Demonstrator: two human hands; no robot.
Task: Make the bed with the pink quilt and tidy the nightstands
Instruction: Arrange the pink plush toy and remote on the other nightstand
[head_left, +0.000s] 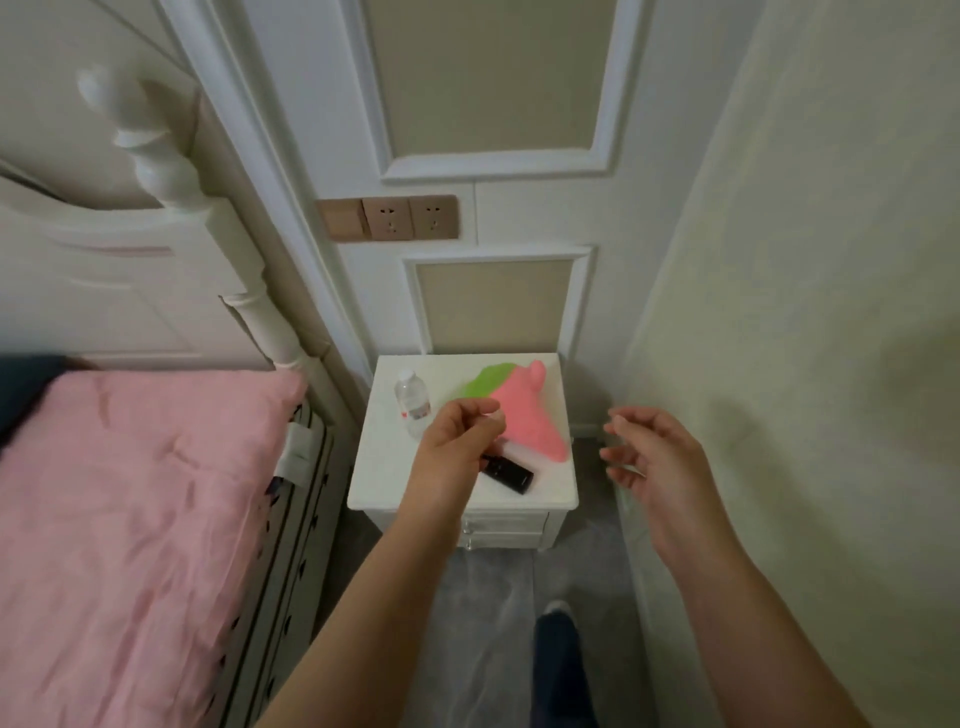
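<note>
A white nightstand stands against the wall beside the bed. On it lie a clear water bottle, a pink cloth over a green cloth, and a small black box. My left hand hovers over the nightstand's middle with fingers curled and nothing visibly held. Out past the nightstand's right edge, my right hand is open with fingers apart. The pink quilt covers the bed at the left.
A white headboard with a turned post rises behind the bed. Wall sockets sit above the nightstand. A wall closes the right side. The grey floor forms a narrow aisle, with my leg and foot in it.
</note>
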